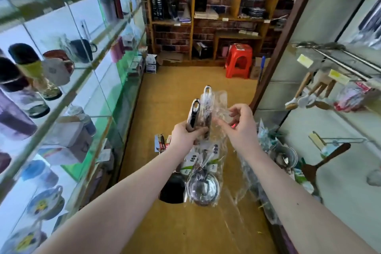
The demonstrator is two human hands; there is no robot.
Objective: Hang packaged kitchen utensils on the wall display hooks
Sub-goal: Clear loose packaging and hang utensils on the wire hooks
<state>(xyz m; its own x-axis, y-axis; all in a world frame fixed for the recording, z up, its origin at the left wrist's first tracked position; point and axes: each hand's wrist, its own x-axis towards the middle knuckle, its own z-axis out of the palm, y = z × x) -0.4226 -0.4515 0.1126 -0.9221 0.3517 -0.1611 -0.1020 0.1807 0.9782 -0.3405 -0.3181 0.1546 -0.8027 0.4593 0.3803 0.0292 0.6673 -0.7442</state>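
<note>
Shelving (68, 80) of glass lines the left side of the aisle and carries flasks (31, 68) and cups (46, 200). At centre, above the brown floor (175, 93), the left hand (186, 136) is closed round the handles of two packaged utensils (207, 107). They are held upright, looped handle ends pointing far and bowl ends hanging near the person. The grip is tight on both handles together. The left handle (194, 112) is black and steel; whether it is wrapped cannot be told. The right one sits inside a clear wrapper (221, 99), which stands up beside the handle end. The right hand (239, 123) is just right of the left hand, thumb and fingers pinching the upper part of that wrapper. Its grip is narrow, on film only. A red stool (239, 61) stands at the far end of the aisle. On the right wall, wall display hooks (340, 62) project toward the aisle, with wooden-handled brushes (305, 93) hanging from them. The held utensils are well apart from those hooks, not yet hung.
</note>
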